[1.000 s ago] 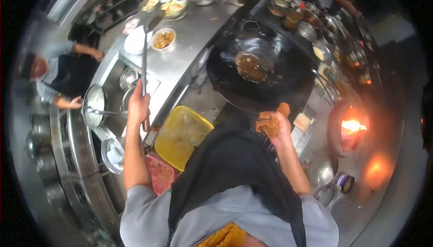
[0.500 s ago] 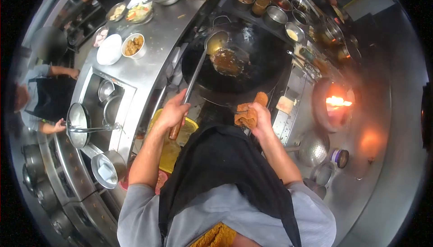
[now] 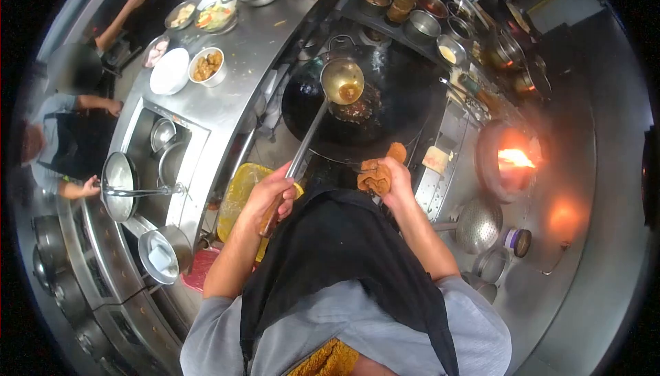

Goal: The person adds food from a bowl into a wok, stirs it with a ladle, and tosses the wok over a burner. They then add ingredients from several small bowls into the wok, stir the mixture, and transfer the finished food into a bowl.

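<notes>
Commercial kitchen, curved steel counter (image 3: pixel 254 53) wrapped round a cooking station, seen from above the cook's shoulders. Left hand (image 3: pixel 271 194): fingers closed fully round the wooden end of a long ladle (image 3: pixel 313 125); the shaft runs up and away from that grip, and its bowl, holding a little brown liquid, hangs over the near-centre of a large black wok (image 3: pixel 405 111). Brown sauce (image 3: pixel 361 109) lies in the wok just beyond and under the ladle bowl. Right hand (image 3: pixel 393 178): closed on a folded orange cloth (image 3: pixel 375 173), which pads the wok's near handle. To the right of this grip, well apart, an open burner flame (image 3: pixel 514 158); below it a wire skimmer (image 3: pixel 478 225). Beyond the wok, a row of seasoning pots (image 3: pixel 419 12). Left of the ladle grip, a white bowl of fried pieces (image 3: pixel 207 67) and a yellow bin (image 3: pixel 244 197). Another person (image 3: pixel 65 142) works at the far left. Risks, as judged: a tilted ladle could drip hot liquid on the rim or counter; the cloth slipping could expose the palm to the hot handle; loose cloth near flame could scorch.
</notes>
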`<state>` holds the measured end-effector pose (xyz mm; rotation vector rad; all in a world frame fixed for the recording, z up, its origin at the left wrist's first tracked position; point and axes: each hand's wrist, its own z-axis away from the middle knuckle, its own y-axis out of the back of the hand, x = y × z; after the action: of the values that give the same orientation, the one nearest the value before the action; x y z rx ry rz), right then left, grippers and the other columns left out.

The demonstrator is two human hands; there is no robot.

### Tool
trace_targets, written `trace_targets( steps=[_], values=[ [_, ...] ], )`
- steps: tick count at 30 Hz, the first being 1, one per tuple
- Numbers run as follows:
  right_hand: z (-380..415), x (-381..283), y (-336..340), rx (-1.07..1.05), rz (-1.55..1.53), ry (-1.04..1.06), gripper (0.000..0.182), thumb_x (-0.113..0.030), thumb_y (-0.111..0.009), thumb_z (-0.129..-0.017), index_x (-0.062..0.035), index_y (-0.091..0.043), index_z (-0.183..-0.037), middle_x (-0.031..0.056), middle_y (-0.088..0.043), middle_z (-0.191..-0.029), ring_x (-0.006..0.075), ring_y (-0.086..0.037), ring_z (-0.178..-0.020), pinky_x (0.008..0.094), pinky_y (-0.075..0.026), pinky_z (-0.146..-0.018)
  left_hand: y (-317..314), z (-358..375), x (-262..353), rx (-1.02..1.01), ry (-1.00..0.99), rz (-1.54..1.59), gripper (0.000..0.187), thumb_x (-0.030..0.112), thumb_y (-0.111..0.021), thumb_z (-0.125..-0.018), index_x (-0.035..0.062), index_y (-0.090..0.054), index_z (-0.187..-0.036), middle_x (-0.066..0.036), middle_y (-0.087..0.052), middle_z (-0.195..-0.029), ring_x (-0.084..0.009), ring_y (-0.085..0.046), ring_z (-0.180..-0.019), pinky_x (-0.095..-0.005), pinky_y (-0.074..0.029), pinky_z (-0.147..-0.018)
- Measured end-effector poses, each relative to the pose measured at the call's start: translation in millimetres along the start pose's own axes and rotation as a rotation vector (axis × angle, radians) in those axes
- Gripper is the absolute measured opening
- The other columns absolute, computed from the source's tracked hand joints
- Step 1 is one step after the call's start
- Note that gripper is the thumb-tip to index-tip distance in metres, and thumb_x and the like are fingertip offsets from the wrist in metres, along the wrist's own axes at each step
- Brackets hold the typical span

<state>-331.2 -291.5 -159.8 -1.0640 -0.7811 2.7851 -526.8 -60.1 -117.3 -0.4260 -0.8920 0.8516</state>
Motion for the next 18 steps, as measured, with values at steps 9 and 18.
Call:
trace_targets(
  steps=[9,18],
  values=[
    [13,-10,-25,-0.118,0.026,-0.023,0.034,-0.021,-0.063,-0.081,0.0027,-0.055,-0.105,0.0169,-0.065,-0.097,0.0302,-0.066,-0.087,0.0437,-0.055,-0.076,30,77,30,-0.01,-0.309,0.199,0.062,0.015,-0.051,-0.096,0.016,-0.023,-0.151,-0.002,-0.048,-0.067,-0.0137,-0.043,-0.039,-0.0283,-0.038,-0.035],
    [21,-27,-25,-0.064,-0.02,0.006,0.032,-0.022,-0.067,-0.078,-0.0019,-0.057,-0.1,0.0129,-0.065,-0.094,0.0287,-0.064,-0.087,0.0429,-0.054,-0.078,46,98,92,0.781,-0.577,-0.541,0.066,0.006,-0.054,-0.088,0.0044,-0.029,-0.149,-0.001,-0.052,-0.065,-0.0111,-0.048,-0.042,-0.0266,-0.041,-0.039]
  ],
)
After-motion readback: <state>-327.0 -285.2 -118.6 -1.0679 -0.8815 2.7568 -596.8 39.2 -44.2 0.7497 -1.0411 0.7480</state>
